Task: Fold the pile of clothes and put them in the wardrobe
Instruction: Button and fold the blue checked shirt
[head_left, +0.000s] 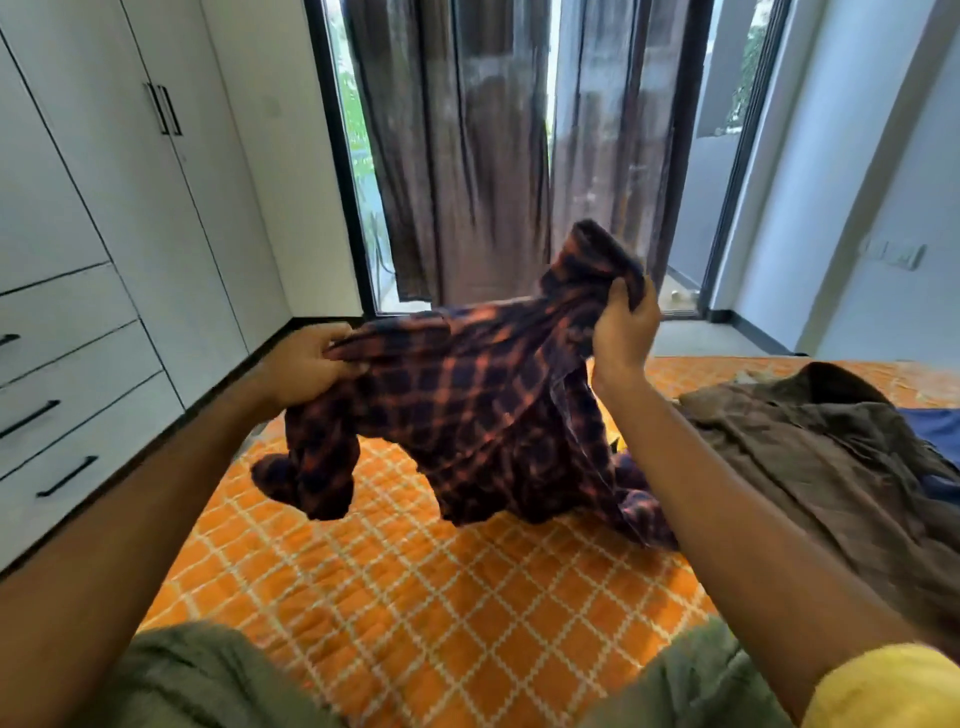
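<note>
A dark blue and orange checked shirt (483, 395) hangs in the air above the bed, held up by both hands. My left hand (306, 364) grips its left edge, fingers curled round the cloth. My right hand (623, 327) holds a bunched part higher up on the right. The shirt's lower end and one sleeve trail onto the orange quilt (405, 587). To the right on the bed lies a brown garment (810, 457), unfolded, with some blue cloth (930, 421) behind it. The white wardrobe (130, 208) stands at the left with its doors closed.
The wardrobe has several drawers (67, 395) with black handles, all closed. Dark curtains (498, 156) hang over a glass door straight ahead. A strip of floor runs between bed and wardrobe. My knees in green trousers (208, 680) are at the bottom.
</note>
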